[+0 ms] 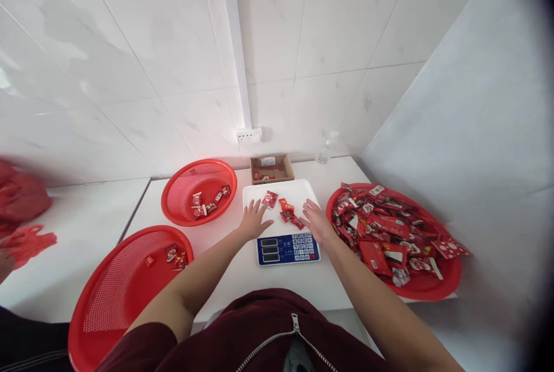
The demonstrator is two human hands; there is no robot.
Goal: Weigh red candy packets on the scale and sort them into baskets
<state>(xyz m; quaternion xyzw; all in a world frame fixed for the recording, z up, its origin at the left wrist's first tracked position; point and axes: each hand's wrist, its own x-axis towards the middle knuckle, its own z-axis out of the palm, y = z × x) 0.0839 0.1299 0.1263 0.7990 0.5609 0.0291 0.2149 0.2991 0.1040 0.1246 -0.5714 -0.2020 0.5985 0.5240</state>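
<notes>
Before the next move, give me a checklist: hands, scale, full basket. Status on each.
1. Left hand free: ok, open, nothing seen in it.
2. Right hand free: ok, open beside the packets, nothing seen in it.
3. Packets within the top of the scale: ok.
4. Hands off the scale: cannot tell, contact unclear.
5. Display reading: cannot tell, too small.
6. Full basket contents inside rim: not ok, a spotted packet juts over the right side.

The left hand [252,222] and right hand [318,224] are positioned, fingers spread, at a white scale [303,190] on which small red packets [287,216] are placed. Red baskets [184,191] are arranged on both sides.
</notes>
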